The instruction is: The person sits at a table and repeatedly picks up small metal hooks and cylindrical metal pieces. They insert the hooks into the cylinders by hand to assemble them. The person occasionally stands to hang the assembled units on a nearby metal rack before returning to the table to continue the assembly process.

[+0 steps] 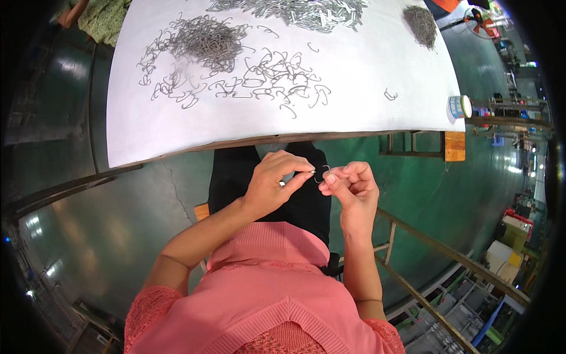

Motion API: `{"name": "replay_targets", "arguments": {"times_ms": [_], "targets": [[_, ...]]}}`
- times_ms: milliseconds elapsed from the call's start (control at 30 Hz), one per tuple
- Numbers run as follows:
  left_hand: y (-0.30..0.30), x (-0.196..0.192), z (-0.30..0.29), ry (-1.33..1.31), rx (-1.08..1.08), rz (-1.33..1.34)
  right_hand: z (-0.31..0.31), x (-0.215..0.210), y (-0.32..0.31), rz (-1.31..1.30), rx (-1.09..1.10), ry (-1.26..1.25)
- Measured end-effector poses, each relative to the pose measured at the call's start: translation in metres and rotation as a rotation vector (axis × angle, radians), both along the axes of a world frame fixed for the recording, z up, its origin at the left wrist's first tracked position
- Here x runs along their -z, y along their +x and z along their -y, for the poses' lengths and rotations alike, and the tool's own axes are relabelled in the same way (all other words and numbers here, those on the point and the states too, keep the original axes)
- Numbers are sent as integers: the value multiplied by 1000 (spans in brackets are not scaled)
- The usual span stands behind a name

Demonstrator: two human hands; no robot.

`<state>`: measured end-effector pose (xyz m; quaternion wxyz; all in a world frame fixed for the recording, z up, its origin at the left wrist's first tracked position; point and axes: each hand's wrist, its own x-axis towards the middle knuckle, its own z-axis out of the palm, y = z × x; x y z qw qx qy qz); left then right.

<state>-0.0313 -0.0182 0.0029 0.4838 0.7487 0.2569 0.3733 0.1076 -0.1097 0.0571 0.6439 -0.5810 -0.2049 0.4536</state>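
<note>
Over my lap, just off the table's near edge, my two hands are close together with their fingertips almost meeting. My left hand (272,182) pinches a small silver metal piece (313,171) between thumb and forefinger; most of it is hidden by the fingers. Between the thumb and fingers of my right hand (355,187) is a thin curved wire hook (318,180), its bend facing the left hand. Whether the hook touches the silver piece is too small to tell. Similar wire hooks (277,74) lie scattered on the white table (365,115) ahead.
A dense heap of wire hooks (212,42) lies at the table's left, with a pile of silver metal strips (300,13) at the far side. Another wire pile (421,26) and a can (458,107) are at right. A person's arm (72,13) shows far left.
</note>
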Motion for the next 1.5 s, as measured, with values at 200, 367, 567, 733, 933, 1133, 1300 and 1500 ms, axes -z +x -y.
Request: {"name": "replay_targets", "arguments": {"times_ms": [200, 367, 567, 733, 933, 1133, 1300, 1500], "targets": [[11, 3, -1, 8, 24, -31, -3, 11, -3, -25, 127, 58], [21, -2, -2, -3, 9, -44, -1, 13, -3, 14, 217, 94], [32, 3, -2, 56, 48, -27, -3, 18, 5, 31, 266, 110], [37, -3, -36, 186, 112, -54, 6, 28, -1, 329, 271, 306], [99, 14, -195, 453, -174, -225, 6, 31, 1, 398, 250, 339], [182, 43, -286, 1048, -136, -617, 5, 30, 4, 425, 252, 333], [201, 43, -308, 1279, -39, -808, 9, 34, 9, 444, 238, 316], [177, 17, -263, 797, -99, -396, 8, 38, 5, 440, 254, 344]]}}
